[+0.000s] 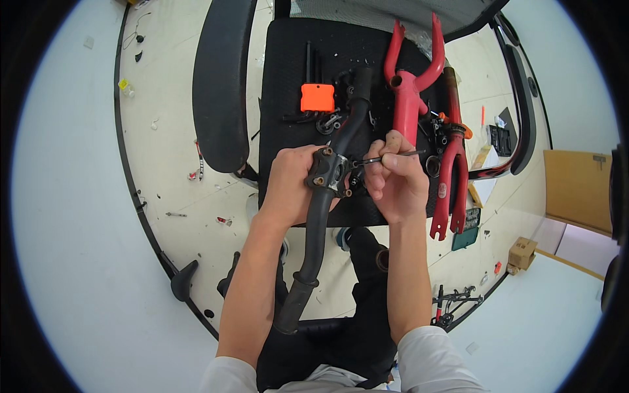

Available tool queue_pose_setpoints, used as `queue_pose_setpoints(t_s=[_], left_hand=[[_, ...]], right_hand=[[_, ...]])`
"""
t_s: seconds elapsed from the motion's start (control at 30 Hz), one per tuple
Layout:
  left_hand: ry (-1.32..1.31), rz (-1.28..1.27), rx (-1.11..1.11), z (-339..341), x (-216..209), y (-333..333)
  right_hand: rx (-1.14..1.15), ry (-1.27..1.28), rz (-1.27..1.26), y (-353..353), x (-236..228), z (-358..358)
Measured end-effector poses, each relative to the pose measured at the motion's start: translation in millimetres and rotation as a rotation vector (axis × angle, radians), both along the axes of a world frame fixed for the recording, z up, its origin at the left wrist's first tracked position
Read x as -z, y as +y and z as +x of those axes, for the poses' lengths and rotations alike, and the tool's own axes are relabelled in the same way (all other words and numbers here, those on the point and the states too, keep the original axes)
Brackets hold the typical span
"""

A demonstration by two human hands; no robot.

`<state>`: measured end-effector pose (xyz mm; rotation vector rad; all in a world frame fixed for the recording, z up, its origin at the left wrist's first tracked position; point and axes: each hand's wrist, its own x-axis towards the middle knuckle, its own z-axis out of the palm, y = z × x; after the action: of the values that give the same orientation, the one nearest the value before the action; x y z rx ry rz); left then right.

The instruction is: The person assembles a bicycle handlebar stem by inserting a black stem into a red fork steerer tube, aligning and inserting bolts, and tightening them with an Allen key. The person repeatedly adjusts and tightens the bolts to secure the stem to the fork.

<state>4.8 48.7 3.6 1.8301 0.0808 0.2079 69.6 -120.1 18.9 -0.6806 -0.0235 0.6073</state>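
Observation:
My left hand (288, 183) is wrapped around the clamp of a black bicycle stem (321, 171). A black handlebar (317, 223) with rubber grips at both ends runs through that clamp, slanting from the far side of the seat toward my lap. Several brassy bolts show on the clamp. My right hand (401, 180) pinches a thin dark hex key (409, 154) between thumb and fingers. The key's near end is at the right side of the stem; whether it sits inside a bolt head I cannot tell.
A black office chair seat (282, 46) lies under the work. On it are an orange hex key holder (318, 98), a pink-red frame part (407, 108) and a red fork (452, 157). An armrest (223, 85) stands left. A saddle (184, 280) and cardboard box (522, 253) are on the floor.

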Motion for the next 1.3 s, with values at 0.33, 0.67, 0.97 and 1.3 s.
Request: queue_pose_setpoints(t_s=[0.33,0.67,0.97,1.3], left_hand=[[-0.009,-0.046,-0.003,3.3,-1.4,-5.6],[0.014,0.24,0.042,2.4,16.1,0.7],[0.02,-0.073,0.088,1.1,5.3,2.7],[-0.092,-0.137,-0.107,4.4,3.2,-0.1]], right_hand=[[0.301,-0.436,-0.456,-5.7,-16.4,-49.8],[-0.069,-1.777,-1.15,2.6,-74.1,-51.4],[-0.473,-0.531,-1.014,41.7,-84.4,79.3],[0.051,-0.696,-0.734,-6.5,-66.9,-59.0]])
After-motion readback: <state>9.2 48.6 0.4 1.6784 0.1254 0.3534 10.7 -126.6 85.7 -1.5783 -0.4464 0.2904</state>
